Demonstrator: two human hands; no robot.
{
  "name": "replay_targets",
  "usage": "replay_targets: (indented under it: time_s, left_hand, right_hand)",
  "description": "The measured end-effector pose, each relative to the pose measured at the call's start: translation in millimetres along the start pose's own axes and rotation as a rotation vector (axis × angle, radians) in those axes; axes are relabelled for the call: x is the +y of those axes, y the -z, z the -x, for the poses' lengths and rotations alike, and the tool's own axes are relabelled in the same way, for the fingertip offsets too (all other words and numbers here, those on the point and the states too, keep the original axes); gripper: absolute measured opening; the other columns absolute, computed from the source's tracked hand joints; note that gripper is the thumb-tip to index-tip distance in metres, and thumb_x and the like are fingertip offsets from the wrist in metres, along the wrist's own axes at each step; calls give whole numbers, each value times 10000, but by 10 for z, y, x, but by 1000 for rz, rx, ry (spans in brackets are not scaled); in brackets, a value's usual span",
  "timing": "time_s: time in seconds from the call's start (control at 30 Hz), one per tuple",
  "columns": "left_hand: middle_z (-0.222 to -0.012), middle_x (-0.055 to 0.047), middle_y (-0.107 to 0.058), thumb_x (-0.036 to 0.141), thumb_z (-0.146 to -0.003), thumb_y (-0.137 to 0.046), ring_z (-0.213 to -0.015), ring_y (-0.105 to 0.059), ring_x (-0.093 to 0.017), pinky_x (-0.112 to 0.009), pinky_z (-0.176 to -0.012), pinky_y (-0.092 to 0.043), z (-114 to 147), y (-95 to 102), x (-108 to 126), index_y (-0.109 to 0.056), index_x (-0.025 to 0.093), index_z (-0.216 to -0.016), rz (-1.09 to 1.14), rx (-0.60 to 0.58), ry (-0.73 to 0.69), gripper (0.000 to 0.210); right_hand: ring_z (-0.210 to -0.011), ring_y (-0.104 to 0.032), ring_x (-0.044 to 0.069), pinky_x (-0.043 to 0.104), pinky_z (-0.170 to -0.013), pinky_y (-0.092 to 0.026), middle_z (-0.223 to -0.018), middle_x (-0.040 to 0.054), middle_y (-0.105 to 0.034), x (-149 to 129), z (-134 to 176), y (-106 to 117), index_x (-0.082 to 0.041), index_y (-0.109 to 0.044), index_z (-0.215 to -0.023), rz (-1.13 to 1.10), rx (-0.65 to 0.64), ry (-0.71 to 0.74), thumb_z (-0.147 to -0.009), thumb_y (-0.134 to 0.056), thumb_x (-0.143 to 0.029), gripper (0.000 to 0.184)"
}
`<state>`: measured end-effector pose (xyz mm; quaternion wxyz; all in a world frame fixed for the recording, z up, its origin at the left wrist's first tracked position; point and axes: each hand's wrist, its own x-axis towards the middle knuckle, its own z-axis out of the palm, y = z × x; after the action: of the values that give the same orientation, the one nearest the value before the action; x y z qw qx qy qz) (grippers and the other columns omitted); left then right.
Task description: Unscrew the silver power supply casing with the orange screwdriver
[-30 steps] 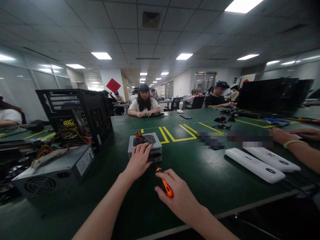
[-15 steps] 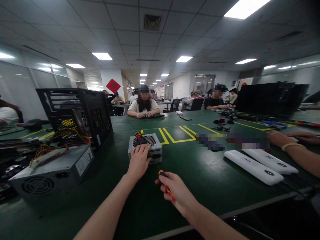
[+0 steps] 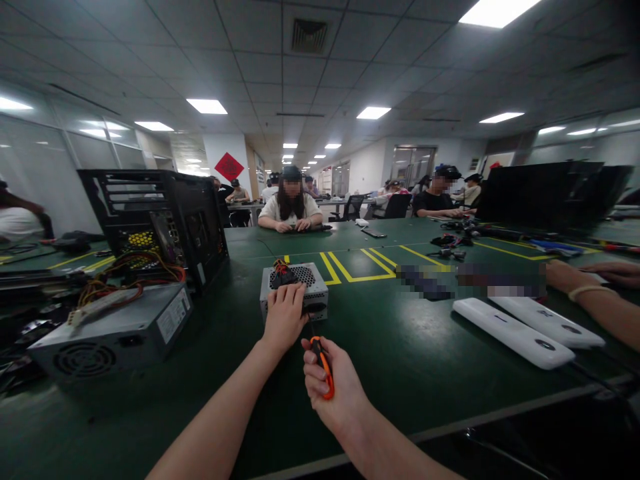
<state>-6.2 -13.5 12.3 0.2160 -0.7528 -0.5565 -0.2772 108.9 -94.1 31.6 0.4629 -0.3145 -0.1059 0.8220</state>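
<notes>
A small grey power supply unit (image 3: pixel 315 279) with a perforated top sits on the green table in front of me. My left hand (image 3: pixel 286 313) lies over its top and near side, fingers bent across the casing and holding it. Under those fingertips is a bundle of black, red and yellow cables (image 3: pixel 283 273). My right hand (image 3: pixel 333 373) is wrapped round the orange and black handle of a screwdriver (image 3: pixel 323 365). Its thin shaft points up at the near face of the unit, close to the left thumb; whether the tip touches is too small to tell.
Left stand a larger power supply (image 3: pixel 117 333) with loose cables and a black computer case (image 3: pixel 165 227). Two white devices (image 3: pixel 515 332) lie at right, near a co-worker's hands (image 3: pixel 565 275). A person (image 3: pixel 290 207) sits opposite. Dark monitors (image 3: pixel 545 193) stand far right.
My right hand has shifted slightly left and its fingers have closed more fully round the screwdriver handle, which is turned more upright. The left hand stays on the power supply unit.
</notes>
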Motion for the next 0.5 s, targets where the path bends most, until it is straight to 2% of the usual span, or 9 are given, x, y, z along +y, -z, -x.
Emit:
replay_targets:
  time_s: [0.13,0.33,0.5]
  left_hand:
    - [-1205,-116,-494,294,-712,-616,-1085,-399,-278,-420,-880,-319,2,-24,-15,-432,174,-1228,19,21,-26,560]
    - [-1211,-115,-497,281,-732,-586,-1080,-402,-282,-416,-879,-308,0,-15,-16,-444,162,-1221,16,26,-28,523]
    - [-1191,-115,-510,286,-736,-581,-1069,-411,-281,-410,-872,-311,-7,-1,0,-458,147,-1207,6,46,-29,507]
  right_hand:
    - [-283,-255,-5,104,-256,-167,-487,-54,-395,29,-48,48,-115,-492,-674,36,35,18,-894,-268,-230,334]
    - [-365,-399,4,98,-293,-222,-578,-35,-483,-40,-74,123,-132,-483,-704,160,119,104,-842,-448,-200,157]
    - [-362,-402,19,105,-293,-221,-551,-39,-479,-120,-64,122,-140,-473,-695,221,143,106,-822,-483,-176,132]
